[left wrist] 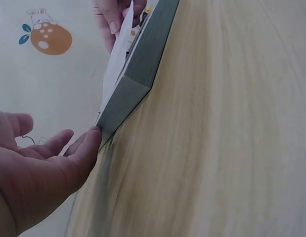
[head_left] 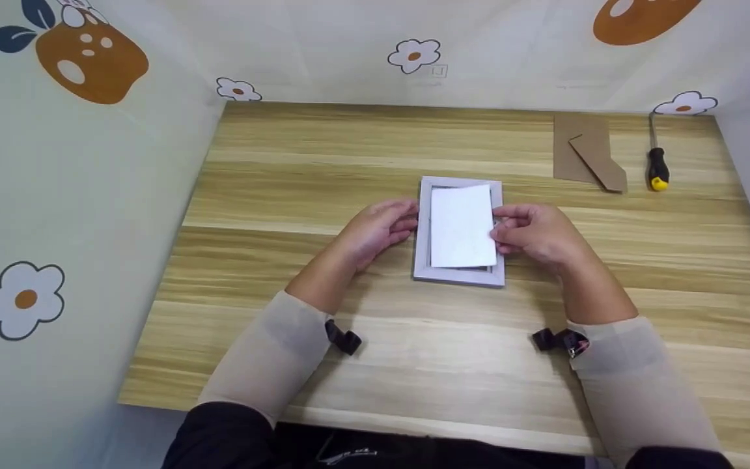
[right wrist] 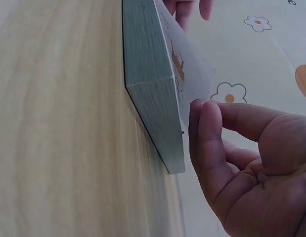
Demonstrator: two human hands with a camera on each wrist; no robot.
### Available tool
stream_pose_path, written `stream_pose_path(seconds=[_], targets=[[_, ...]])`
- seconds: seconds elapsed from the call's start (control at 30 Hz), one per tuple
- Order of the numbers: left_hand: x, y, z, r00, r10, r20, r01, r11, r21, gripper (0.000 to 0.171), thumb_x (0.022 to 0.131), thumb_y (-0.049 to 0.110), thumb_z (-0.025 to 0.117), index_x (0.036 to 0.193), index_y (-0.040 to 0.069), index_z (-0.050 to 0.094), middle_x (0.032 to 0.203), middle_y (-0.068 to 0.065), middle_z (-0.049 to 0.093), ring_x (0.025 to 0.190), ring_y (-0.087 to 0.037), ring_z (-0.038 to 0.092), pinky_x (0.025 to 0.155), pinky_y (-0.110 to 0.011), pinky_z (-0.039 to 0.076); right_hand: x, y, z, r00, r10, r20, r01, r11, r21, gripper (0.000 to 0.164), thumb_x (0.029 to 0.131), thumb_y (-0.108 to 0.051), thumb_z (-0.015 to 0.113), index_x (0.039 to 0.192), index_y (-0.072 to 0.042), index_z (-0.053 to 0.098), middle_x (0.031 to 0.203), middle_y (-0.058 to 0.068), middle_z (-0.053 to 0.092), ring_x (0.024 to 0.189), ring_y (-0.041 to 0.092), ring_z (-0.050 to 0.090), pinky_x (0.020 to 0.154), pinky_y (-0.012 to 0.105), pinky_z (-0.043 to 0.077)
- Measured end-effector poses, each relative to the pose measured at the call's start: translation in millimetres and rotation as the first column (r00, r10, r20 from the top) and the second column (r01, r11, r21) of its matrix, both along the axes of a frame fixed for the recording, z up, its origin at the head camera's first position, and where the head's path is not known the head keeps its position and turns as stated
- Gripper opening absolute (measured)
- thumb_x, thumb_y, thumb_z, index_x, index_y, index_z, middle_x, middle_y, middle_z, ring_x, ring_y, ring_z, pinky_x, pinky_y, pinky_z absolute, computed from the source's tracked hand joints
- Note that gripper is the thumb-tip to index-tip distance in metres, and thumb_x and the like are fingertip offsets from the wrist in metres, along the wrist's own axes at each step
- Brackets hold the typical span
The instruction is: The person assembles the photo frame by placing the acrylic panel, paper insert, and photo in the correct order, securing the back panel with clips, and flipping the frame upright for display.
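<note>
A light grey picture frame (head_left: 422, 251) lies on the table, with a white sheet of paper (head_left: 463, 228) slightly askew over its opening. My right hand (head_left: 538, 236) pinches the sheet by its right edge between thumb and fingers. In the right wrist view that edge is lifted off the frame (right wrist: 155, 113), and a brown printed shape shows beneath it. On the other side, my left hand (head_left: 381, 229) touches the frame's left edge with its fingertips, the fingers fairly straight, as the left wrist view also shows. What lies under the sheet is mostly hidden.
Toward the back right lies a brown backing board (head_left: 580, 153) with a stand leg (head_left: 599, 166) on it. Beside it is a screwdriver (head_left: 657, 163) with a black and yellow handle. Printed curtains (head_left: 323, 52) border the wooden table (head_left: 284, 169) at the back and sides.
</note>
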State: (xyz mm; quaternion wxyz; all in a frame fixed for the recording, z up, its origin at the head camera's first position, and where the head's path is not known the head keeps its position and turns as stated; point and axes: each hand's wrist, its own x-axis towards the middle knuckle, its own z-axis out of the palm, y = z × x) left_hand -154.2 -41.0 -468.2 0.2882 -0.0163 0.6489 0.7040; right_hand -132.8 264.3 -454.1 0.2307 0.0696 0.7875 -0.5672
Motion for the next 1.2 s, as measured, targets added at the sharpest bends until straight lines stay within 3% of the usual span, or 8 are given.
stream_pose_path(seconds=[0.17,0.4,0.6,0.77,0.9,1.0,1.07,1.2], targets=[[1.8,2,-3.6,0.975,-0.145,-0.168,0.100,0.963,-0.250,0.059,0.101,0.006,0.070,0.157,0.007,0.051,0.159,-0.010,0.056,0.137,-0.025,0.062,0.113,-0.035,0.056,0.3,-2,-2.3,0.999,0.036,-0.021,-0.034,0.998,0.050,0.053,0.098,-0.004,0.074,0.147,0.006,0.057,0.094,-0.001,0.075,0.081,0.011,0.074,0.077,0.025,0.067],[1.2,4,-9.6,0.944,-0.261,-0.204,0.156,0.893,-0.421,0.074,0.094,0.002,0.079,0.161,0.012,0.049,0.143,-0.010,0.062,0.116,-0.017,0.068,0.094,-0.026,0.061,2.0,-4,-1.4,0.997,0.068,-0.043,-0.060,0.985,0.162,0.054,0.096,-0.011,0.079,0.145,0.001,0.061,0.098,0.003,0.073,0.080,0.013,0.071,0.073,0.026,0.065],[1.3,5,-9.2,0.933,-0.287,-0.218,0.164,0.876,-0.453,0.075,0.093,0.003,0.080,0.161,0.014,0.049,0.147,-0.012,0.054,0.115,-0.016,0.067,0.090,-0.023,0.060,3.9,-6,-1.4,0.987,0.124,-0.102,-0.087,0.948,0.307,0.059,0.093,-0.019,0.082,0.147,-0.005,0.062,0.100,0.005,0.073,0.076,0.013,0.064,0.064,0.023,0.057],[1.8,6,-8.7,0.932,-0.287,-0.220,0.164,0.878,-0.451,0.076,0.093,0.002,0.080,0.161,0.013,0.048,0.152,-0.013,0.049,0.116,-0.016,0.067,0.088,-0.021,0.059,4.5,-6,-4.0,0.976,0.158,-0.149,-0.099,0.936,0.338,0.057,0.092,-0.018,0.084,0.143,-0.003,0.065,0.095,0.002,0.071,0.073,0.011,0.057,0.059,0.021,0.048],[1.7,6,-9.3,0.933,-0.287,-0.218,0.160,0.872,-0.462,0.076,0.093,0.003,0.080,0.161,0.015,0.049,0.152,-0.012,0.049,0.117,-0.016,0.067,0.088,-0.021,0.060,5.1,-6,-5.5,0.968,0.177,-0.175,-0.108,0.931,0.349,0.058,0.091,-0.017,0.085,0.144,-0.004,0.066,0.100,0.006,0.071,0.082,0.015,0.061,0.065,0.021,0.051],[1.4,6,-9.8,0.933,-0.287,-0.218,0.160,0.872,-0.463,0.076,0.093,0.004,0.080,0.161,0.015,0.049,0.153,-0.012,0.048,0.118,-0.016,0.067,0.089,-0.022,0.060,5.6,-5,-6.4,0.940,0.242,-0.239,-0.132,0.907,0.399,0.062,0.088,-0.019,0.088,0.144,-0.007,0.066,0.115,0.011,0.070,0.099,0.024,0.062,0.084,0.029,0.053],[1.2,6,-10.3,0.933,-0.285,-0.218,0.160,0.874,-0.459,0.076,0.093,0.003,0.080,0.161,0.015,0.048,0.154,-0.012,0.047,0.118,-0.016,0.067,0.090,-0.022,0.060,5.9,-4,-7.3,0.904,0.310,-0.294,-0.155,0.879,0.451,0.065,0.086,-0.022,0.090,0.146,-0.011,0.067,0.133,0.014,0.066,0.118,0.031,0.058,0.101,0.041,0.050],[1.1,6,-10.7,0.932,-0.288,-0.221,0.161,0.874,-0.459,0.077,0.093,0.003,0.080,0.162,0.015,0.048,0.154,-0.011,0.047,0.118,-0.015,0.067,0.091,-0.023,0.060,7.2,-2,-9.2,0.845,0.426,-0.322,-0.205,0.815,0.541,0.071,0.084,-0.035,0.092,0.149,-0.024,0.065,0.169,0.005,0.045,0.150,0.040,0.034,0.121,0.062,0.035]])
